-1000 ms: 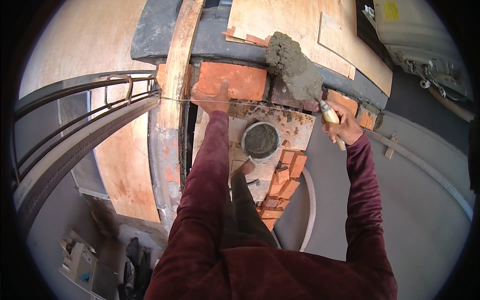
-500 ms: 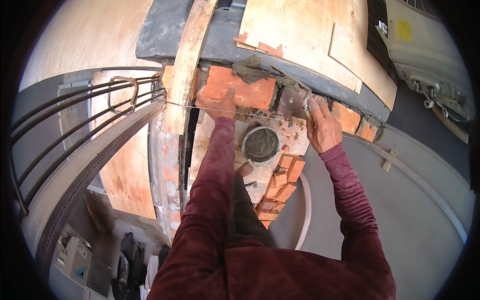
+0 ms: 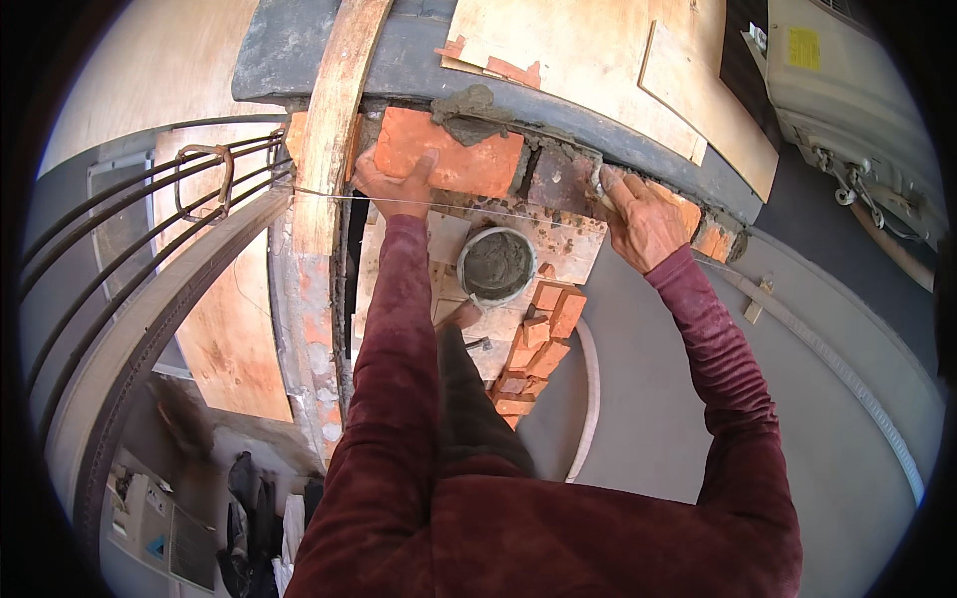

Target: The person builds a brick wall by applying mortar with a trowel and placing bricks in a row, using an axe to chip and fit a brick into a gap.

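Observation:
An orange brick (image 3: 469, 159) sits on the course under the dark grey ledge, with my left hand (image 3: 397, 179) gripping its lower left. Grey mortar (image 3: 467, 110) is heaped along its upper edge. My right hand (image 3: 641, 219) is closed round the pale handle of a trowel (image 3: 602, 184) beside a dark brick (image 3: 558, 181); the blade is barely visible. A thin string (image 3: 508, 214) runs across just below the bricks. A round bucket of mortar (image 3: 495, 261) stands below between my arms.
Cut bricks (image 3: 558, 311) are stacked below right on boards. A wooden plank (image 3: 339, 60) crosses the ledge at left, beside metal railing (image 3: 110, 214). Plywood sheets (image 3: 588, 60) lie on the ledge. A white appliance (image 3: 837, 90) with pipes is at upper right; a pale hose (image 3: 588, 399) curves below.
The mortar load that was on the trowel now lies along the top of the brick and the gap beside it. My right hand has swung inward and turned the trowel down.

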A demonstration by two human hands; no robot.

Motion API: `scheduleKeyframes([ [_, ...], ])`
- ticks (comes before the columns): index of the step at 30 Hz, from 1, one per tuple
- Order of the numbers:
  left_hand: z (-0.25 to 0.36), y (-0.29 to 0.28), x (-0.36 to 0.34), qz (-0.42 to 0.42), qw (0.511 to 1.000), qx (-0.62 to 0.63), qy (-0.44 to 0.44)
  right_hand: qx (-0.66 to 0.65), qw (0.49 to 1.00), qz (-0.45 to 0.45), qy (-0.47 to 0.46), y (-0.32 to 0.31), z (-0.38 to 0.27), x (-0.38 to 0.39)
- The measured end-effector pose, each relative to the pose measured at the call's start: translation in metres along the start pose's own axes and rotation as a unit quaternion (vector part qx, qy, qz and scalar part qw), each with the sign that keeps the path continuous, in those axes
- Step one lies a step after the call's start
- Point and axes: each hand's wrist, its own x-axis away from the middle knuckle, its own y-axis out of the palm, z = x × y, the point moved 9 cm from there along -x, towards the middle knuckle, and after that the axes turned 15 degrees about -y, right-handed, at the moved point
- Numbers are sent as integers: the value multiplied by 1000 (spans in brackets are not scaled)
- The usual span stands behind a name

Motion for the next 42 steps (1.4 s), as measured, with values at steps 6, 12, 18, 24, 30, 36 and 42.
scheduleKeyframes([
  [6,-4,2,2,5,1000,-8,-11,51,992,-108,31,38,16,-10],
  [12,-12,3,-5,-1,1000,-23,-13,66,994,-80,38,36,11,-2],
  [18,9,-5,14,4,998,-25,-51,-19,993,-61,103,-15,-3,28],
  [24,0,7,35,-78,995,-4,-63,-56,994,-37,82,29,7,4],
  [30,-4,-11,57,-150,983,-12,-101,-8,998,-55,4,9,-28,-56],
  [36,-112,-112,166,-412,806,-425,-12,18,996,-71,-51,-9,1,-21],
  [42,-125,-165,233,-481,607,-621,-119,122,985,-44,-116,15,2,-69],
])
